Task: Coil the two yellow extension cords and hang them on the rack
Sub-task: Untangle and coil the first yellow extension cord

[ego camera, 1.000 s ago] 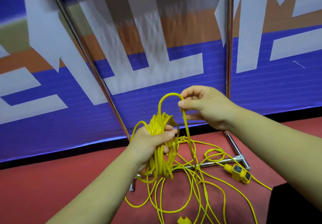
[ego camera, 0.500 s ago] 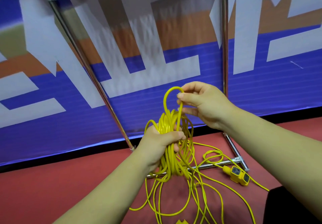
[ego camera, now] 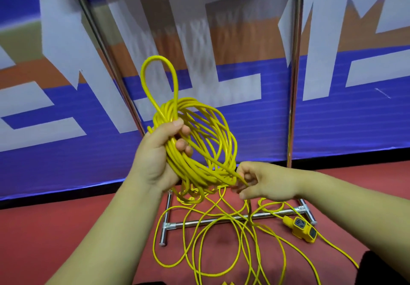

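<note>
1. Two hands work: your left hand (ego camera: 155,158) grips the coil (ego camera: 199,143) by the rack (ego camera: 294,107), bunching its loops.
2. Your right hand (ego camera: 266,181) pinches the loose cord (ego camera: 250,209) trailing to the floor, likely to feed another loop.

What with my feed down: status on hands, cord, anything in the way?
Left hand grips yellow cord coil. Right hand pinches a strand at coil's bottom. Loose cord tangled across rack base; coil not yet hung.

Bright, even indoor light leaves only faint, soft shadows on the red floor (ego camera: 44,229). The banner (ego camera: 199,29) behind is smeared with blur near the top, while the yellow cord (ego camera: 199,172) looks sharp. The chrome rack poles (ego camera: 294,85) carry pale glints and slant under wide-angle distortion.
</note>
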`<state>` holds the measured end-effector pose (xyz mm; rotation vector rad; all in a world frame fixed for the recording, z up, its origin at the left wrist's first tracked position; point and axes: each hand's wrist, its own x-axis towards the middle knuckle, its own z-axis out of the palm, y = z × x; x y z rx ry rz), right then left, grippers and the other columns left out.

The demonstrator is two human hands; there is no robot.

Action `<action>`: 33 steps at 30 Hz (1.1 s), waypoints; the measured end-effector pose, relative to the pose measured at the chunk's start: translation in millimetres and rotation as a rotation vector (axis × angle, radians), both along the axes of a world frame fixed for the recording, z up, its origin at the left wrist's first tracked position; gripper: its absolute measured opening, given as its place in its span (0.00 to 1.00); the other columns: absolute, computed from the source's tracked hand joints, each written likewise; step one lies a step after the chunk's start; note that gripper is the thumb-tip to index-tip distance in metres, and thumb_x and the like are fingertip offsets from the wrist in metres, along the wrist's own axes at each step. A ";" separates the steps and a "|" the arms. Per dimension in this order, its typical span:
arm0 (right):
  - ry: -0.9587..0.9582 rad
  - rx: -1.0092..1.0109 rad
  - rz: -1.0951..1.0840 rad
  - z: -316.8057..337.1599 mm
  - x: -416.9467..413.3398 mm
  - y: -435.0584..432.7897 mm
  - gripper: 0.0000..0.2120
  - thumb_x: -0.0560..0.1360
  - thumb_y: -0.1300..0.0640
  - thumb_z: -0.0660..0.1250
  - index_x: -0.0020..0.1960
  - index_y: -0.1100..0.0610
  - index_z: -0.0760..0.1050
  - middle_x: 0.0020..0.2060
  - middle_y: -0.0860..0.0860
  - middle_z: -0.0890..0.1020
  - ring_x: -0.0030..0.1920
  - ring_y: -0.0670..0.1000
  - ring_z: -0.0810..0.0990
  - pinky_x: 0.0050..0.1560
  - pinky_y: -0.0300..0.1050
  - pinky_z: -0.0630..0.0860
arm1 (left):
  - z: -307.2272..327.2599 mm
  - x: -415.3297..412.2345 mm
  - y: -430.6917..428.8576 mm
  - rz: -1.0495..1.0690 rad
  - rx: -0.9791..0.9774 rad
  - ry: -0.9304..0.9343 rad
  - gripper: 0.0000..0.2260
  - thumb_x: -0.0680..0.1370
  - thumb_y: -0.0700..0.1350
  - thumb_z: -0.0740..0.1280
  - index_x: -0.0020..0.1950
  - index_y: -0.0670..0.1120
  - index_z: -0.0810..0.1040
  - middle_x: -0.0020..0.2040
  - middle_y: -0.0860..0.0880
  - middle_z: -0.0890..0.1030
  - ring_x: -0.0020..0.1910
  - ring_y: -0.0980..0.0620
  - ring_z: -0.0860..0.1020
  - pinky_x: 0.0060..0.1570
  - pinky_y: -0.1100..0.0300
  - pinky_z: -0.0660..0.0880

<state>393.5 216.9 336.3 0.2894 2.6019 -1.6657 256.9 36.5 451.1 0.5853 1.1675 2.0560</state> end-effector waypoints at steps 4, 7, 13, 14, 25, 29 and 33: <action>0.088 -0.109 -0.121 4.4 -10.1 -9.5 0.10 0.76 0.67 0.70 0.44 0.58 0.70 0.38 0.57 0.82 0.40 0.55 0.82 0.43 0.53 0.76 | 3.4 -11.8 -12.9 0.027 0.002 -0.033 0.11 0.73 0.44 0.66 0.32 0.47 0.83 0.33 0.51 0.78 0.21 0.60 0.70 0.24 0.68 0.71; 0.188 -0.292 -0.325 23.0 -14.2 -14.4 0.10 0.76 0.68 0.69 0.47 0.58 0.69 0.37 0.58 0.78 0.36 0.54 0.85 0.34 0.47 0.80 | -4.1 -31.6 -22.9 0.088 -0.041 -0.123 0.09 0.78 0.43 0.64 0.40 0.46 0.81 0.41 0.48 0.84 0.22 0.60 0.72 0.24 0.67 0.72; 0.373 -0.516 -0.952 25.0 -38.3 -0.4 0.09 0.76 0.64 0.72 0.50 0.60 0.71 0.40 0.59 0.80 0.33 0.53 0.84 0.31 0.46 0.82 | -47.8 -61.1 -33.1 0.196 -0.502 -0.204 0.03 0.78 0.44 0.69 0.49 0.46 0.78 0.37 0.46 0.86 0.23 0.55 0.77 0.35 0.58 0.74; 0.341 -0.508 -1.012 15.5 -42.4 3.1 0.09 0.76 0.64 0.72 0.49 0.61 0.72 0.39 0.59 0.80 0.31 0.52 0.84 0.28 0.44 0.81 | -51.8 -59.1 -33.8 0.177 -0.555 -0.199 0.03 0.78 0.44 0.70 0.49 0.45 0.78 0.36 0.46 0.86 0.24 0.55 0.78 0.36 0.58 0.74; -0.445 0.724 -0.059 -14.2 -42.4 -25.6 0.11 0.73 0.49 0.72 0.42 0.57 0.82 0.34 0.51 0.82 0.37 0.51 0.80 0.38 0.40 0.76 | -23.9 -46.2 -42.7 0.007 -0.206 -0.119 0.06 0.71 0.48 0.69 0.42 0.46 0.78 0.27 0.53 0.71 0.22 0.58 0.72 0.26 0.65 0.74; -0.211 0.715 0.234 12.8 -30.2 -53.4 0.08 0.73 0.50 0.72 0.47 0.54 0.84 0.33 0.47 0.79 0.35 0.44 0.74 0.37 0.40 0.69 | -26.1 -49.2 -39.2 0.039 -0.139 -0.138 0.06 0.71 0.49 0.69 0.41 0.46 0.77 0.28 0.53 0.72 0.24 0.58 0.73 0.28 0.63 0.76; -0.050 0.806 0.359 35.3 -18.6 -63.6 0.22 0.72 0.58 0.68 0.66 0.49 0.79 0.45 0.46 0.72 0.48 0.45 0.73 0.47 0.34 0.63 | -34.0 -44.8 -31.8 0.069 -0.140 -0.107 0.09 0.79 0.45 0.65 0.41 0.43 0.76 0.27 0.51 0.75 0.25 0.55 0.76 0.30 0.62 0.77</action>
